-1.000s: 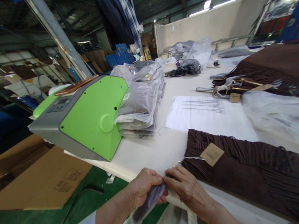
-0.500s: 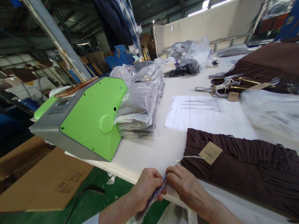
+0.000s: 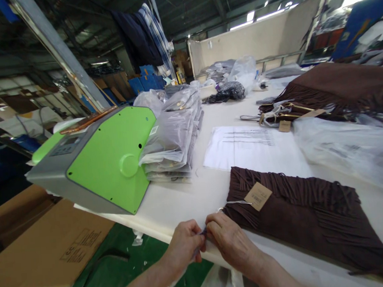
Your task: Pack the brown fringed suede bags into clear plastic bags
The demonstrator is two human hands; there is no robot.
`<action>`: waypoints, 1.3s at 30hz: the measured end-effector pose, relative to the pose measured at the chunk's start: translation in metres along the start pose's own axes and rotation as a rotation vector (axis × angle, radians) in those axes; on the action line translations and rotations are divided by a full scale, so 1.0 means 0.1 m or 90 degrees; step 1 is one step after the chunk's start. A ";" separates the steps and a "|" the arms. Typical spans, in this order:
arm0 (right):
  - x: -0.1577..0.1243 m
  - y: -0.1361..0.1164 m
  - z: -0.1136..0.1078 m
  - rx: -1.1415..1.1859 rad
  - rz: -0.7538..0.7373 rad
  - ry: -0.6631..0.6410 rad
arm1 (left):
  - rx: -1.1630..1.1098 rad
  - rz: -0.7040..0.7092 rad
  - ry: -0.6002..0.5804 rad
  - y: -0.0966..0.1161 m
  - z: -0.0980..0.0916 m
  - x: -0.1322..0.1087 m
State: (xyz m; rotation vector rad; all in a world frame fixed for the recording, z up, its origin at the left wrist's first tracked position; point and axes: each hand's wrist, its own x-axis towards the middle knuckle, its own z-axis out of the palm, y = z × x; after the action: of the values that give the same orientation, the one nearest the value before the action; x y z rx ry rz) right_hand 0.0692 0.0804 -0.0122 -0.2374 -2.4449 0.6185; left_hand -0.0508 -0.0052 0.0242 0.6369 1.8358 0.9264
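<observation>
My left hand and my right hand meet at the table's front edge. Both are closed, fingertips pinching a thin, clear plastic bag with a purplish tint. Most of it is hidden behind my left hand and forearm. Just right of my right hand, a dark brown fringed bag lies flat on the white table. A tan cardboard tag on a white string rests on top of it.
Left on the table stands a green and grey machine, against a stack of plastic-wrapped packages. Beyond the fringed bag lie a white sheet, clear plastic and more brown fringed goods. A cardboard box sits below left.
The view has shifted slightly, so the table's contents sit further left. Less of the plastic bag shows below my left hand now. Both hands keep their pinch.
</observation>
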 end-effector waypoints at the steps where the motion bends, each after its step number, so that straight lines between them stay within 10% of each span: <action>1: -0.01 -0.02 -0.04 0.003 -0.010 0.003 | -0.017 -0.015 -0.004 0.02 0.00 0.00; 11: -0.62 -0.10 -1.06 -0.086 0.184 0.321 | -0.009 0.008 0.014 -0.07 -0.01 0.07; 18: -0.47 -0.51 -0.17 0.639 0.570 0.043 | -0.066 -0.034 0.014 0.06 0.00 -0.08; 22: -0.22 -0.63 0.27 0.902 0.760 0.111 | -0.121 -0.044 0.018 0.10 0.01 -0.13; 39: 0.04 -0.63 0.29 0.916 0.893 0.289 | 0.060 0.092 0.099 -0.06 -0.01 -0.10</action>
State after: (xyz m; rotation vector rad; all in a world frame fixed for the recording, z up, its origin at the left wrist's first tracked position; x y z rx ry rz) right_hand 0.0474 0.0159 -0.0005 -1.2228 -0.6149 2.2629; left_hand -0.0479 -0.0167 0.0247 0.7832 2.0022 1.0120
